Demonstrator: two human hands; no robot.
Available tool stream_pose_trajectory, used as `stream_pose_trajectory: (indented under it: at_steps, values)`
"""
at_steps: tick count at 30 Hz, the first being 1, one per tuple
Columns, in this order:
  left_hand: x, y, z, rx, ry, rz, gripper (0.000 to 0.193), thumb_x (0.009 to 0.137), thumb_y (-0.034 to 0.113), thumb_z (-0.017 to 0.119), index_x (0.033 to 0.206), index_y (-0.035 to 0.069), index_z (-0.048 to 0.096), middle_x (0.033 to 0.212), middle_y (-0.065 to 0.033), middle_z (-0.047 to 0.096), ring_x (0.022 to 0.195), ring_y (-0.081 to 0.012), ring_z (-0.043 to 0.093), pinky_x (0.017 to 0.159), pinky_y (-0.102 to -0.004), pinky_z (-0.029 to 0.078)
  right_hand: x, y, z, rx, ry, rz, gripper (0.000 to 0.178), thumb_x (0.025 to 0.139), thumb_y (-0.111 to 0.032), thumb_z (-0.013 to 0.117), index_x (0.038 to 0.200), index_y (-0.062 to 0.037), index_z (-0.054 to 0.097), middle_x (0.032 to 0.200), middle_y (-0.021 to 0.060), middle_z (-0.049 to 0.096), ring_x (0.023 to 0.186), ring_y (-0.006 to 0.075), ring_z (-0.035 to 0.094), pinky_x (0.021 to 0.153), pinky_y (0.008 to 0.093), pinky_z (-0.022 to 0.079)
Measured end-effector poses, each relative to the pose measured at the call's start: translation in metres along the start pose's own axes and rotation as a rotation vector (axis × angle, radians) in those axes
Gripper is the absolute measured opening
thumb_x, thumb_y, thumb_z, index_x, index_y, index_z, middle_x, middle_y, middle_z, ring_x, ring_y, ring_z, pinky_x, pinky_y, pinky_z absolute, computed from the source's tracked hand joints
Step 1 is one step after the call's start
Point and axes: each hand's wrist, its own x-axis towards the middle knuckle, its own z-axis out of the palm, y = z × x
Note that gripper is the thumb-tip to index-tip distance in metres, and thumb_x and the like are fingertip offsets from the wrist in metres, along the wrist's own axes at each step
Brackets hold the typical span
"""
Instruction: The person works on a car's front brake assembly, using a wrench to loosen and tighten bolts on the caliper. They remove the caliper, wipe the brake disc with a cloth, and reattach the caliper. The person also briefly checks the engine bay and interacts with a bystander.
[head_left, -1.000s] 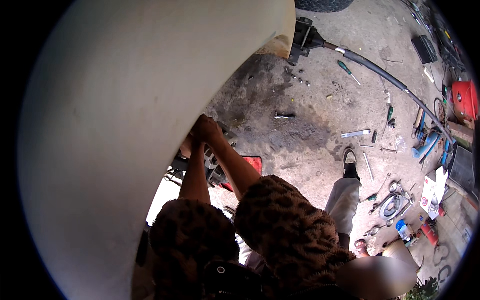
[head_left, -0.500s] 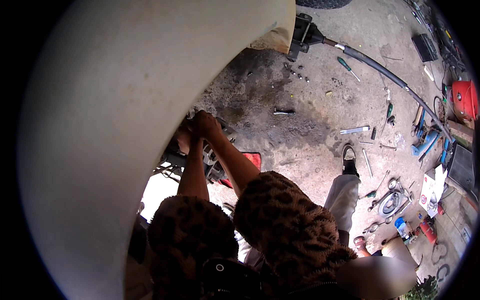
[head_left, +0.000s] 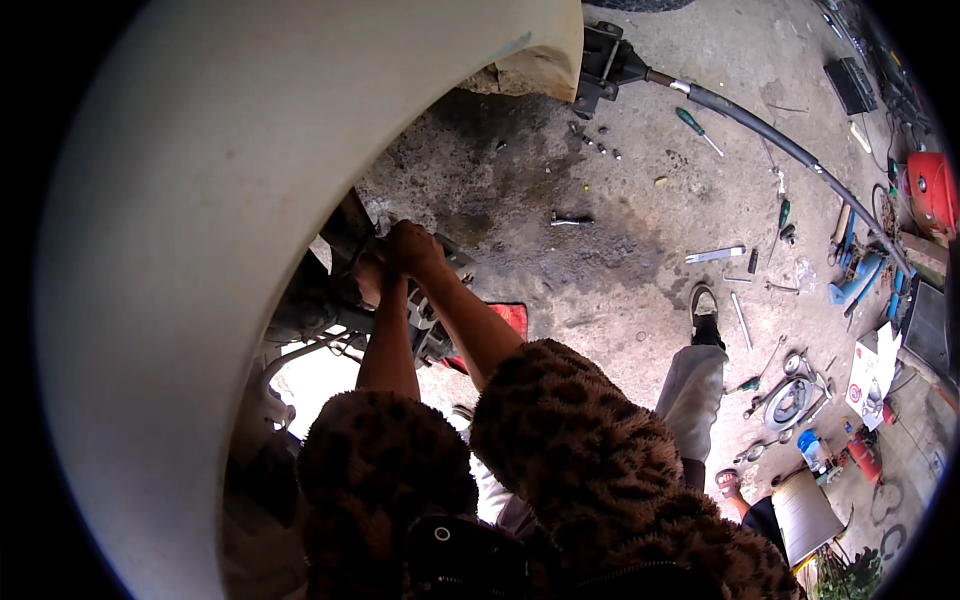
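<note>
Both my arms, in fuzzy brown spotted sleeves, reach into the wheel arch of a vehicle, below its pale fender point(head_left: 240, 150). My right hand point(head_left: 410, 248) is closed like a fist at the edge of a dark metal assembly point(head_left: 435, 335). Close against it on the left, my left hand point(head_left: 370, 278) is closed too, its fingers partly hidden behind the right hand and the wheel-arch parts. Whatever the hands grip cannot be made out. Under my right forearm, a red cloth-like piece point(head_left: 510, 318) shows beside the metal parts.
A jack point(head_left: 605, 65) with a long handle point(head_left: 755, 130) stands at the far right of the fender. A ratchet-like tool point(head_left: 572, 220), a green screwdriver point(head_left: 697, 130), a flat metal bar point(head_left: 715, 255) and several other tools lie on the stained concrete. Another person's foot point(head_left: 728, 483) shows lower right.
The fender's edge has shifted left in view, uncovering more dark parts inside the wheel arch. My hands stay together at nearly the same spot.
</note>
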Motion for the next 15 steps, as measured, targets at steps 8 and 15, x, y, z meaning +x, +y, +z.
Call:
stream_pose_trajectory:
  at_steps: [8, 15]
  values:
    - [-0.016, 0.011, -0.006, -0.018, 0.024, -0.016, 0.045, 0.076, 0.060, 0.067, 0.092, 0.018, 0.073, 0.096, -0.0068, 0.073, 0.085, -0.0249, 0.072, 0.067, -0.0404, 0.058, -0.001, 0.012, -0.011, 0.004, 0.005, -0.104, 0.051, 0.080, -0.050, 0.063, 0.103, -0.0048, 0.068, 0.110, 0.0202, 0.067, 0.108, 0.0364, 0.063, 0.090, 0.0448, 0.051]
    - [0.013, -0.082, -0.009, -0.029, 0.139, -0.349, 0.055, 0.083, 0.059, 0.059, 0.111, 0.013, 0.070, 0.110, -0.0156, 0.069, 0.104, -0.0304, 0.067, 0.080, -0.0462, 0.056, -0.036, 0.033, 0.005, 0.133, 0.044, 0.091, 0.050, 0.080, -0.048, 0.064, 0.098, -0.0015, 0.069, 0.098, 0.0276, 0.067, 0.096, 0.0400, 0.066, 0.083, 0.0472, 0.053]
